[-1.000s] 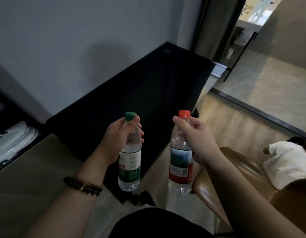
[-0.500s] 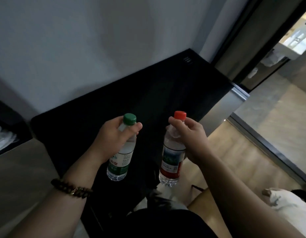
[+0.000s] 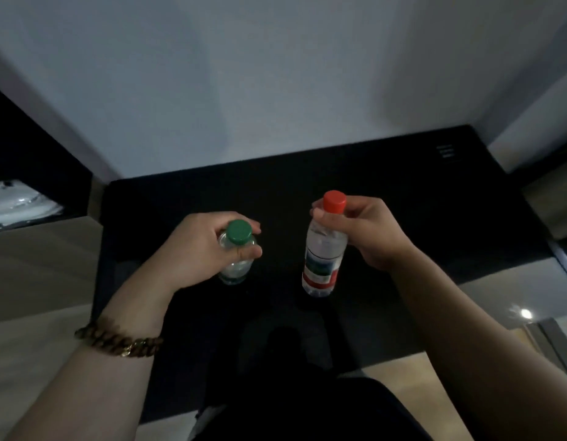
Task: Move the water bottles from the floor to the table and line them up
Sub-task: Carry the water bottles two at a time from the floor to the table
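My left hand [image 3: 197, 249] grips the neck of a clear water bottle with a green cap [image 3: 239, 231], held upright over the black table [image 3: 434, 218]. My right hand [image 3: 374, 233] pinches the neck of a second bottle [image 3: 323, 259], which has a red cap and a red and green label. Both bottles hang over the middle of the tabletop, side by side and about a hand's width apart. I cannot tell whether their bases touch the surface.
The black table stands against a pale grey wall [image 3: 275, 74]. A beige ledge [image 3: 37, 249] lies to the left, with a dark opening holding something white [image 3: 18, 202] above it. Wooden floor [image 3: 403, 393] shows at the lower right.
The view has swung left and down onto the table. Both hands have carried their bottles from beside the table's edge to over its middle.
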The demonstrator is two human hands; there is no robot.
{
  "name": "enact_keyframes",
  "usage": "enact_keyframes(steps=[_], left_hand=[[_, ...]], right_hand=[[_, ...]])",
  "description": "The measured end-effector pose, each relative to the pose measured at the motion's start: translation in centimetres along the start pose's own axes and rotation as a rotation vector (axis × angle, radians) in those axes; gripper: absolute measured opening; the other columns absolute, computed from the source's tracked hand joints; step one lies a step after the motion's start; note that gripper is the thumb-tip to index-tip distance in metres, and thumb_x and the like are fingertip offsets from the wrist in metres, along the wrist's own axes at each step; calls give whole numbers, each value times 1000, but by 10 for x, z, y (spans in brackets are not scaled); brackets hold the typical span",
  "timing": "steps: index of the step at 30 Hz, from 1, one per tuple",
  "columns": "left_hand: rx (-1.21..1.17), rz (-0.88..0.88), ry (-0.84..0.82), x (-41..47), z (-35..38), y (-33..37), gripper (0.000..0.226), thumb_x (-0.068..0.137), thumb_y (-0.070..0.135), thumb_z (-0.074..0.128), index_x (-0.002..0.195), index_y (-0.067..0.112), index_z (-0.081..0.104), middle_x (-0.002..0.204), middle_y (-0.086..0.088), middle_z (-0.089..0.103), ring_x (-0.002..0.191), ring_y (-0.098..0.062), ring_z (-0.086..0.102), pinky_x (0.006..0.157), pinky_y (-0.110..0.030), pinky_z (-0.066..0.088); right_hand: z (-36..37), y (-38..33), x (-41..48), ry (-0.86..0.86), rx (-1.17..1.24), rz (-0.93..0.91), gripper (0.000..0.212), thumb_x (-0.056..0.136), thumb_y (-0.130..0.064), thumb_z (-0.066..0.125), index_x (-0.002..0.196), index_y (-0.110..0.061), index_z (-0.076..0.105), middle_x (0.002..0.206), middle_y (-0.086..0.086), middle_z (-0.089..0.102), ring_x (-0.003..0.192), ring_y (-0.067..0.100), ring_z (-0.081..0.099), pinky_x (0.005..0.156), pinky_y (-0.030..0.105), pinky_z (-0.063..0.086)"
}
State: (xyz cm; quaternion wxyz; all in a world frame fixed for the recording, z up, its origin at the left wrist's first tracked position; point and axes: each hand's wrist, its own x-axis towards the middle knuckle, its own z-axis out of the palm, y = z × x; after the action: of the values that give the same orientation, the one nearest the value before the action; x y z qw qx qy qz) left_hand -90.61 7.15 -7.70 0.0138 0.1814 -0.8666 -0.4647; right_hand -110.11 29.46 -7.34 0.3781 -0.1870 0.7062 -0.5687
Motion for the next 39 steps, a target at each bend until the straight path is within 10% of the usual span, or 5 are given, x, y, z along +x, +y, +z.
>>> enact_keyframes(steps=[7, 14, 21, 39], left_hand=[[45, -1, -24, 60, 63, 71, 34, 80, 41, 82, 111, 49, 70, 120, 28, 62, 114, 6, 60, 91, -13, 49], [167, -14, -144, 123, 110, 117, 33, 82, 44, 81, 113, 48, 69, 116, 26, 60, 107, 5, 59, 88, -23, 50], [128, -38, -147, 155, 150, 134, 35, 80, 40, 83, 111, 50, 70, 110, 28, 69, 105, 10, 62, 86, -19, 50], [68, -39, 37, 168, 235, 144, 32, 81, 42, 83, 99, 55, 60, 101, 46, 59, 97, 24, 56, 66, 3, 43]], right_hand=[[-109, 9, 28, -90, -60, -47, 31, 76, -33, 87, 105, -25, 79, 102, -8, 78, 98, 6, 74, 81, 29, 58], [-179, 36, 36, 17, -242, -124, 36, 81, -37, 85, 115, -37, 74, 96, -41, 65, 94, -18, 63, 75, 13, 53], [-230, 51, 36, 165, -195, -182, 23, 85, -29, 82, 91, -47, 69, 90, -39, 68, 88, -21, 62, 60, -2, 44], [-262, 85, 26, 124, -497, -169, 17, 82, -30, 77, 97, -32, 70, 92, -13, 69, 96, -12, 58, 68, 12, 42]])
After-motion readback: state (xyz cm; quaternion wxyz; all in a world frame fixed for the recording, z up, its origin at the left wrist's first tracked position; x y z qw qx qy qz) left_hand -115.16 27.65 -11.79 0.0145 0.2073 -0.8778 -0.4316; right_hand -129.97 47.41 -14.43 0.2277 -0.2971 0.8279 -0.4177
